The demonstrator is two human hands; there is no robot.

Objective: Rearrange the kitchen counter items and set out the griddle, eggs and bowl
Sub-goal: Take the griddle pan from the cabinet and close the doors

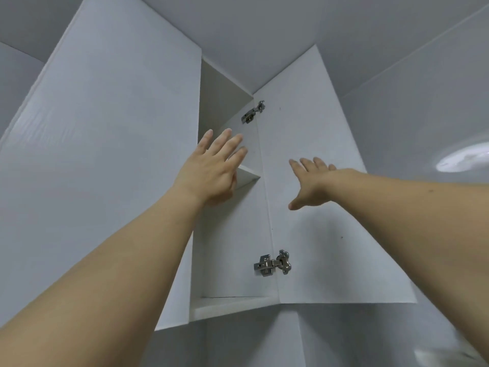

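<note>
I am looking up at a white wall cabinet (225,247) whose right door (330,234) is swung open. My left hand (214,170) is raised in front of the opening near the inner shelf (248,174), fingers spread and holding nothing. My right hand (309,184) lies flat with spread fingers against the inside of the open door. No griddle, eggs or bowl is in sight; what I see of the cabinet's inside is bare white.
The closed left cabinet door (100,154) fills the left. Two metal hinges (272,263) (252,112) join the open door to the cabinet. The ceiling (264,27) is close above, with a round light (463,160) at the right edge.
</note>
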